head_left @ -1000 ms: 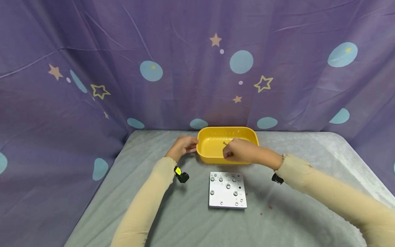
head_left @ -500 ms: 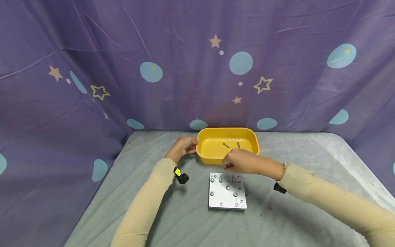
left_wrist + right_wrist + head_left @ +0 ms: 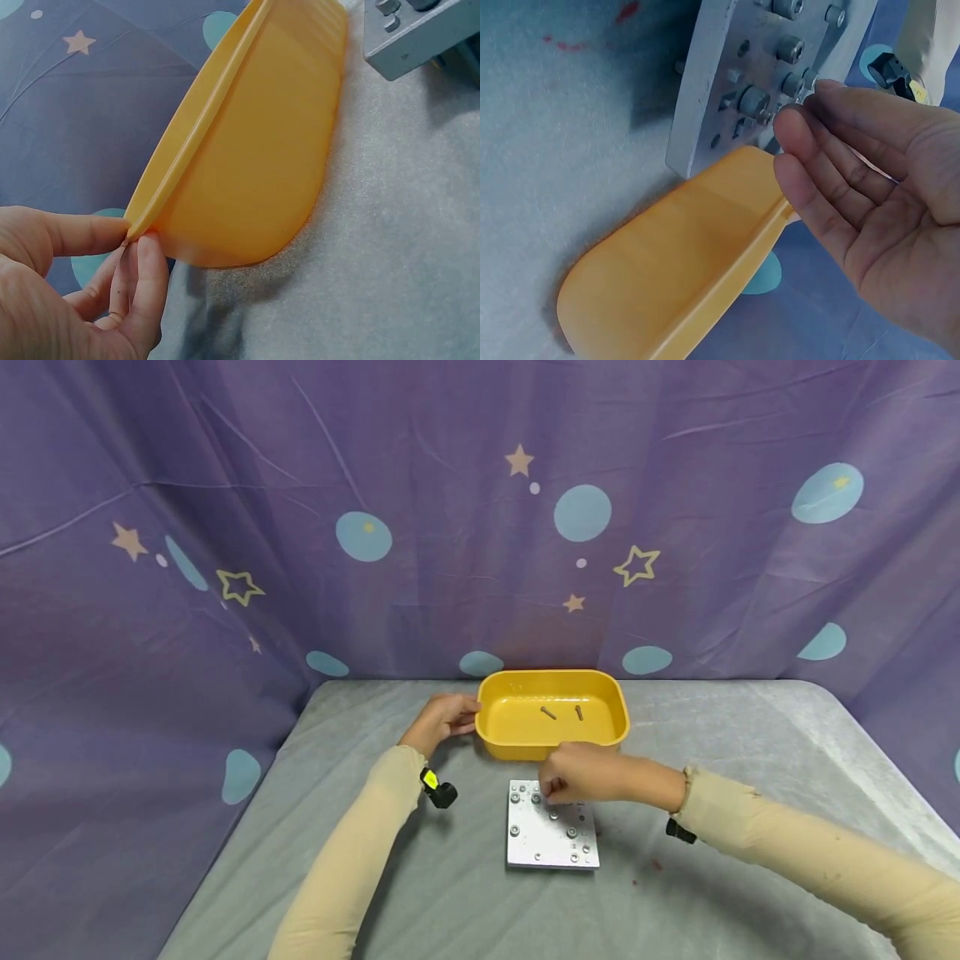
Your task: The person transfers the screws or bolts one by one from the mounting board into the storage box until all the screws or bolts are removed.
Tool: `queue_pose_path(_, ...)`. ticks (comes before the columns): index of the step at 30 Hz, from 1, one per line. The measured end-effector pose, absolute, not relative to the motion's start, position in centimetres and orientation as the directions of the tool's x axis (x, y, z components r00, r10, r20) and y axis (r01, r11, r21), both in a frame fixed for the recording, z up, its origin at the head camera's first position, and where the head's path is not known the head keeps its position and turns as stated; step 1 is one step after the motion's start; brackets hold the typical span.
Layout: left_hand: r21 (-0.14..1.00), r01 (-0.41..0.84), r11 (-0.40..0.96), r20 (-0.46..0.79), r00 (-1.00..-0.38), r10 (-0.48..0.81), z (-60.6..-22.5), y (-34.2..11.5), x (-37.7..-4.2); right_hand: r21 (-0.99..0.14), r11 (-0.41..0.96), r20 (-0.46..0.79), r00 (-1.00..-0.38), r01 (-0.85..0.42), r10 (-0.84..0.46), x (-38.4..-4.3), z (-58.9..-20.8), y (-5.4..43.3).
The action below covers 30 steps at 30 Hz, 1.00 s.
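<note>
My left hand (image 3: 447, 717) pinches the left end of the yellow plastic tray (image 3: 247, 165), thumb on one side of the rim and fingers on the other. Over the back part of a silver metal plate (image 3: 525, 847) is my right hand (image 3: 581, 772), its fingertips brought together. A small bolt end (image 3: 766, 118) shows just beyond those fingertips; the rest of it is hidden by the fingers. Socket-head bolts (image 3: 754, 101) of several sizes stand in the plate, among round and square holes. Two loose bolts (image 3: 549, 713) lie on the tray floor.
The grey cloth-covered table (image 3: 720, 735) runs back to a purple curtain (image 3: 450, 602) with stars and dots. Small red marks (image 3: 656, 865) spot the cloth right of the plate. The tray stands just behind the plate.
My right hand has come out of the tray, moving toward me, and is now over the plate's back edge. The two loose bolts in the tray have come into sight. My left hand stays put.
</note>
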<state>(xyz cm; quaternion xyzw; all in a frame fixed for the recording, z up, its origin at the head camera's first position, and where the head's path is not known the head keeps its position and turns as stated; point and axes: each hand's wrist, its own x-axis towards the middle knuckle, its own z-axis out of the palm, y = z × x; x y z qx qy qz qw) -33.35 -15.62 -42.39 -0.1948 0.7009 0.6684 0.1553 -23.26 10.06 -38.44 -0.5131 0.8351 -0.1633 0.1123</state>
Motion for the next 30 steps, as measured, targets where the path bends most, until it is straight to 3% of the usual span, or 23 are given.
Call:
queue_pose_path(10, 0.875, -0.483, 0.027, -0.48, -0.874, -0.075, -42.1, -15.7, -33.2, -0.401, 0.443, -0.082, -0.45, -0.802, -0.889, -22.6, -38.7, 10.0)
queue_pose_path(30, 0.876, -0.482, 0.007, -0.481, -0.874, -0.068, -42.4, -15.7, -33.2, -0.352, 0.451, -0.085, -0.452, -0.82, -0.888, -21.9, -39.2, 9.6)
